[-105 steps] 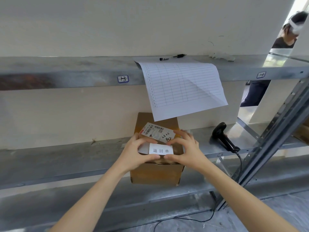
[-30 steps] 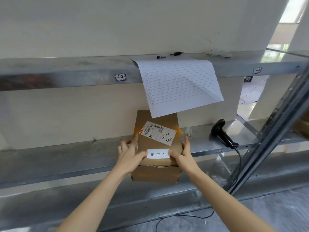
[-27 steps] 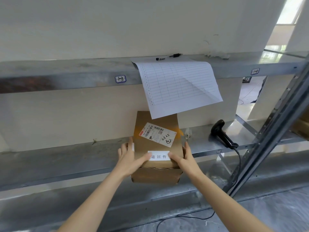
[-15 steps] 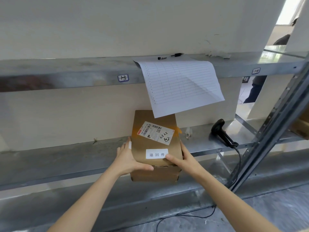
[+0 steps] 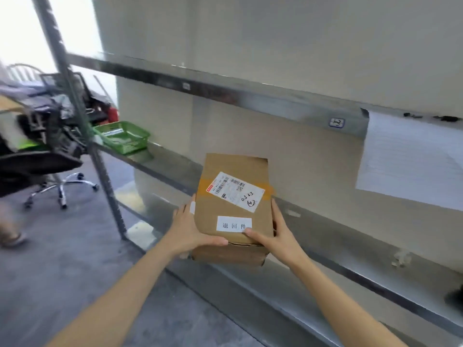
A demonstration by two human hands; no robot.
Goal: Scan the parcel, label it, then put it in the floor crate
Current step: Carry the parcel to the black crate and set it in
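Observation:
A brown cardboard parcel (image 5: 233, 209) is lifted clear of the metal shelf (image 5: 350, 261), held between both hands. On its top face are a white shipping label (image 5: 235, 191) with a barcode and handwriting, and a small white sticker (image 5: 234, 224) with printed characters. My left hand (image 5: 186, 230) grips the parcel's left side, thumb over the front edge. My right hand (image 5: 273, 234) grips the right side, thumb touching the sticker's corner. No floor crate is in view. The scanner is only a dark scrap at the right edge (image 5: 456, 298).
A green plastic basket (image 5: 122, 136) sits at the shelf's left end. A grey upright post (image 5: 82, 116) stands left of it. Beyond are an office chair (image 5: 45, 169) and clutter. A ruled paper sheet (image 5: 411, 156) hangs from the upper shelf (image 5: 225, 93). Grey floor lies lower left.
Both hands went from pressing the sticker to gripping the parcel's sides and lifted it off the shelf. The view has swung left, so the scanner has slid to the right edge.

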